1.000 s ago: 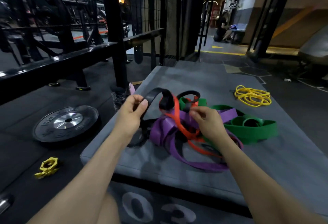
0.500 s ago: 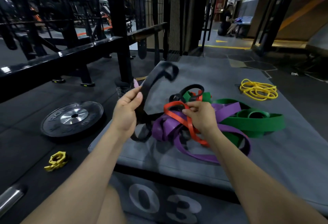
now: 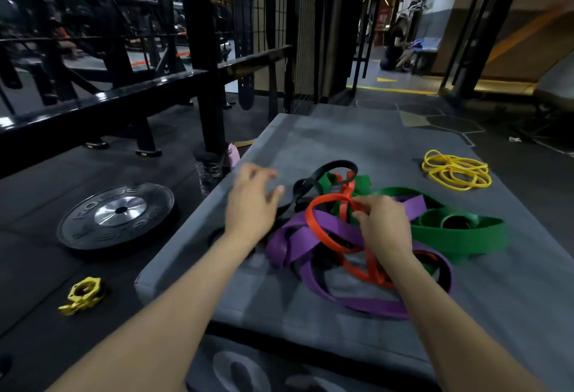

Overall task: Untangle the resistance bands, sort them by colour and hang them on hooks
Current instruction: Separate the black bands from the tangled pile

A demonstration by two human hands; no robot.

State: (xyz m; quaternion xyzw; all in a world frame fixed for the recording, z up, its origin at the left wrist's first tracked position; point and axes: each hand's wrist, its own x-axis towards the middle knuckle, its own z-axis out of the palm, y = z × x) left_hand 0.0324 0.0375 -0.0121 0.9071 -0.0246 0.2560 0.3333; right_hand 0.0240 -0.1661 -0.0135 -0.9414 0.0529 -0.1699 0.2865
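A tangled heap of flat purple, red, green and black rubber bands (image 3: 357, 236) lies mid-way on the grey padded platform (image 3: 310, 314); thin yellow looped bands (image 3: 456, 169) lie well apart near its far right edge.

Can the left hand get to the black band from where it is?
Probably yes. The left hand hovers open right beside the black band, with nothing between them, though the band's lower part runs under the purple band.

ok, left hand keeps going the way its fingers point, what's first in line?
Probably the black band: the left hand hovers open, fingers aimed right and slightly forward at it. Depth is unclear.
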